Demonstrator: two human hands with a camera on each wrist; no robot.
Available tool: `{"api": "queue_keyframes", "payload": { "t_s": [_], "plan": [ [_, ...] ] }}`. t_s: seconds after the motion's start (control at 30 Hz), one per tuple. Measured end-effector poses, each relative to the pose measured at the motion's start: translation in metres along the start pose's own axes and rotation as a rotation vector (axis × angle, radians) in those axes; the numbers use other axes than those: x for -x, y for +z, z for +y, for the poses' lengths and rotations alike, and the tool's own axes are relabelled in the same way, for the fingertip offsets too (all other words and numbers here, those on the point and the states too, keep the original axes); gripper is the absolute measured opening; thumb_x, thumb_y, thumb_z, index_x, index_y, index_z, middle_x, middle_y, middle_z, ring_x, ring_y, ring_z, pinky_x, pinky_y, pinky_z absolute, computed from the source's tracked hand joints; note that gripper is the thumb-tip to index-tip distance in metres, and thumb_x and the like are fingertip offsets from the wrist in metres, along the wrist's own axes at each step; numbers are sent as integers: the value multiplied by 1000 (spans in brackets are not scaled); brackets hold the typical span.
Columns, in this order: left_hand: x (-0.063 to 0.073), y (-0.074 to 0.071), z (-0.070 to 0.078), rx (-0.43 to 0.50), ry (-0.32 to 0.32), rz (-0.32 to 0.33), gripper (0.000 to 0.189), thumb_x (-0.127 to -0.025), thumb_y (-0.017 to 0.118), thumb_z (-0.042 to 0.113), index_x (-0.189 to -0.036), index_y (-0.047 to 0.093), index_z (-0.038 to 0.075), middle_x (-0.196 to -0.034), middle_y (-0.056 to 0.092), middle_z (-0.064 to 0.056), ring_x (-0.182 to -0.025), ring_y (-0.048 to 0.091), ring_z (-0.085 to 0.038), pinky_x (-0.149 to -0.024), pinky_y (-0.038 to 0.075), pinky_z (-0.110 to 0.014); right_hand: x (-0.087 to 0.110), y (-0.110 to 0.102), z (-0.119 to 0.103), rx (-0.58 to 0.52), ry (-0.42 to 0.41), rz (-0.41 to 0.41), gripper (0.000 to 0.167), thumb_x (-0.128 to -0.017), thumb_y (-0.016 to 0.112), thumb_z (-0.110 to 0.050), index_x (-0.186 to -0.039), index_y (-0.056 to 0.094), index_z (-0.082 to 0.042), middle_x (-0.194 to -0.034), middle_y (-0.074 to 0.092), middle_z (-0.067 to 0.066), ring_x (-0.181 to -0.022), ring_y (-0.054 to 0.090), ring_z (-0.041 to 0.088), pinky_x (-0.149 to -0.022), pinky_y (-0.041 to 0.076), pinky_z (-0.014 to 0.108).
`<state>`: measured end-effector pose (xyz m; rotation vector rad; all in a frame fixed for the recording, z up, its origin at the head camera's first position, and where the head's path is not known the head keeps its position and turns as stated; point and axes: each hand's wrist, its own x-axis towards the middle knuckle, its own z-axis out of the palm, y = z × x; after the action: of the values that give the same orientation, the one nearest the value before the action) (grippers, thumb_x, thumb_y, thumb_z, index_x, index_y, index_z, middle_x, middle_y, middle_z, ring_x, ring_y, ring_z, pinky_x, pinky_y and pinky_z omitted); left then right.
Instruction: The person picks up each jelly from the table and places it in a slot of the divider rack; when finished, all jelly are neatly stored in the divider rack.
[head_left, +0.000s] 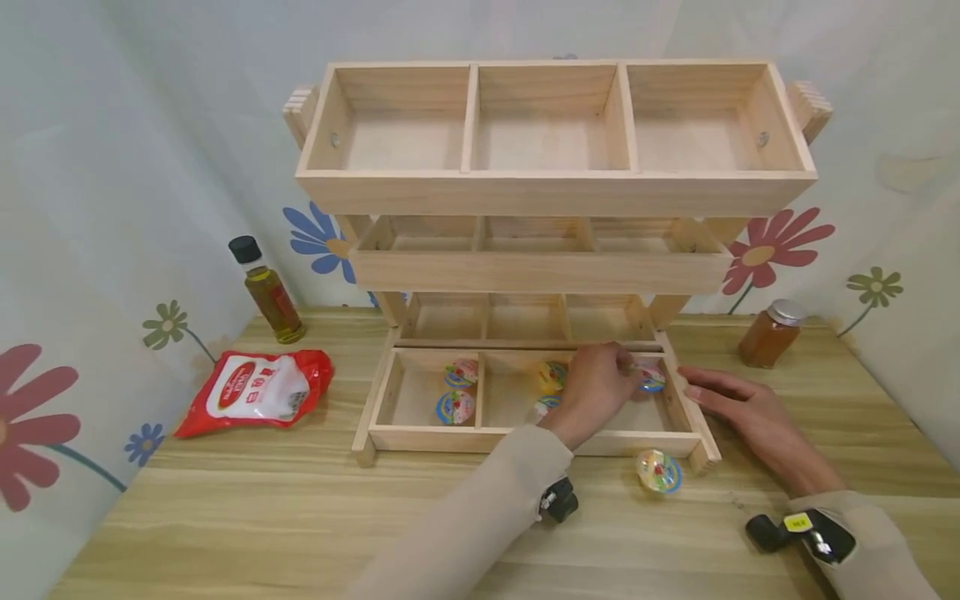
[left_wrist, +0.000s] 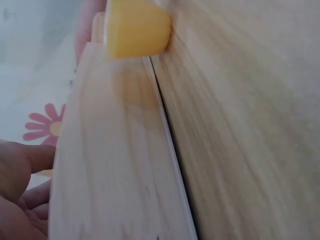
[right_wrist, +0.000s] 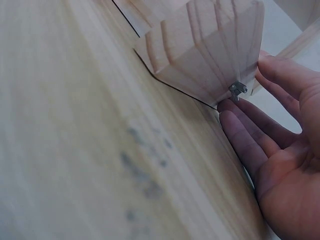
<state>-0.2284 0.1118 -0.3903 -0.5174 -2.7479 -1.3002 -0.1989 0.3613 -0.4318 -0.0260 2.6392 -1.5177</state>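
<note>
A wooden rack with divided trays (head_left: 555, 193) stands on the table. My left hand (head_left: 596, 392) reaches into the right compartment of the lowest tray (head_left: 525, 437), its fingertips beside a jelly cup (head_left: 651, 377). The rack wood hides those fingertips in the left wrist view, so a grip cannot be made out. Two jelly cups (head_left: 455, 407) lie in the left compartment and two, one yellow (head_left: 551, 377), in the middle one. My right hand (head_left: 757, 421) touches the rack's right side with extended fingers (right_wrist: 245, 140). Another jelly cup (head_left: 659, 472) rests before the tray.
On the left are an oil bottle (head_left: 272, 292) with a dark cap and a red-and-white bag (head_left: 258, 387). A jar (head_left: 770, 333) of reddish-brown contents with a silver lid stands at the right. The upper trays overhang the lowest one.
</note>
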Motion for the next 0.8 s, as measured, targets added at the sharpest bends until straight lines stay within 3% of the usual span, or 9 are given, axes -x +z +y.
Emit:
{"api": "queue_keyframes", "payload": {
  "t_s": [0.13, 0.27, 0.37, 0.47, 0.53, 0.6, 0.67, 0.8],
  "plan": [
    [12, -7, 4, 83, 62, -24, 22, -95, 82, 15, -114, 79, 6, -104, 79, -3, -83, 65, -3, -72, 51, -15, 2, -1, -1, -4, -9, 7, 64, -105, 64, -52, -155, 57, -13, -157, 55, 7, -149, 39, 35, -94, 38, 9],
    [23, -13, 10, 153, 152, -47, 21, -94, 83, 15, -113, 79, 5, -108, 80, -5, -91, 71, -7, -75, 51, -10, 2, -1, -3, 2, -13, 7, 64, -105, 65, -52, -155, 57, -13, -155, 56, 3, -149, 38, 36, -96, 38, 10],
    [29, -16, 13, 190, 196, -63, 22, -94, 84, 14, -113, 79, 4, -109, 80, -3, -95, 72, -7, -79, 50, -9, 2, 0, -4, 1, -5, 2, 66, -104, 65, -52, -156, 56, -13, -157, 55, 6, -150, 37, 35, -107, 39, 24],
    [36, -19, 14, 247, 226, -78, 23, -93, 84, 12, -113, 79, 4, -109, 79, -2, -93, 71, -3, -81, 53, -10, 1, 1, -5, -7, -1, -7, 68, -104, 65, -53, -157, 54, -11, -160, 50, 13, -152, 34, 37, -118, 35, 48],
    [42, -20, 13, 294, 241, -90, 23, -92, 84, 10, -113, 79, 2, -110, 79, -2, -93, 71, -2, -83, 55, -12, 1, 1, -5, -8, -2, -13, 70, -104, 64, -54, -157, 52, -10, -162, 47, 18, -153, 33, 40, -120, 31, 61],
    [48, -22, 12, 338, 240, -105, 24, -92, 84, 9, -113, 78, 2, -110, 79, -3, -94, 71, -2, -84, 56, -14, 1, 1, -4, -2, -4, -15, 71, -104, 63, -54, -158, 51, -10, -162, 46, 19, -153, 32, 40, -119, 30, 64],
    [54, -22, 11, 375, 227, -122, 24, -92, 84, 8, -114, 78, 2, -110, 79, -2, -96, 72, -4, -84, 56, -14, 1, 1, -4, 6, -4, -15, 70, -105, 62, -55, -158, 51, -10, -162, 46, 19, -152, 33, 40, -119, 33, 56],
    [66, -23, 9, 419, 194, -151, 26, -91, 85, 10, -116, 77, 3, -110, 78, 0, -101, 73, -7, -86, 56, -14, 2, 0, -2, 8, -17, -2, 66, -105, 63, -53, -156, 54, -13, -158, 53, 10, -149, 39, 34, -104, 39, 21]
  ]
}}
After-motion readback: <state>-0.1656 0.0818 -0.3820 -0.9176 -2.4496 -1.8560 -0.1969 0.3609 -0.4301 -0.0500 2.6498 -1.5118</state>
